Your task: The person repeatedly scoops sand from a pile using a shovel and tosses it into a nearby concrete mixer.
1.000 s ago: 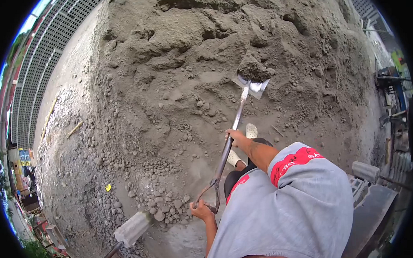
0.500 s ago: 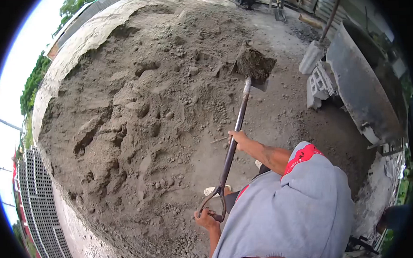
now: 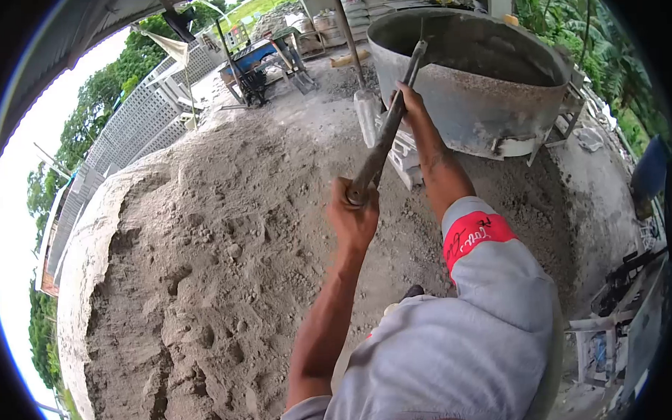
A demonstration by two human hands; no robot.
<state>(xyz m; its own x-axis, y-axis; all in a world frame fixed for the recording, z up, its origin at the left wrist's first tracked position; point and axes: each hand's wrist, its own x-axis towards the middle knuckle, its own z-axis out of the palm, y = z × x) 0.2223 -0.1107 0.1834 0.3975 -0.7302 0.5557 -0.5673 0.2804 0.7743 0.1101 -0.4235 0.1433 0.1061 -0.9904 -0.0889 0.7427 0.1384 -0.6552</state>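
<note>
**Shovel Swings High Over the Big Metal Drum's Rim!**

Both hands are on the shovel (image 3: pixel 384 147), folks, and it slants up and away from the body! The left hand (image 3: pixel 353 213) is closed around the handle end, down at the near end and above the grey sand pile (image 3: pixel 205 274). Up ahead, the right hand (image 3: pixel 408 100) has its fingers wrapped around the shaft, close to the outer wall of the large round drum (image 3: pixel 481 120). The shovel's far end crosses the drum's near rim toward its left side, pointing into the opening. (The blade is too thin from this angle to tell what it carries!)

Below the shaft sit pale hollow blocks (image 3: pixel 405 162), just beside the drum's lower left edge, and near them a pole (image 3: pixel 348 35) stands in a pale concrete foot (image 3: pixel 366 118). The sand spreads wide at the left, rough and lumpy, with a dark shoe tip (image 3: pixel 414 290) showing past the grey shirt (image 3: pixel 459 354). Over at the far right, a blue container (image 3: pixel 649 169) tilts by the ground's edge!
</note>
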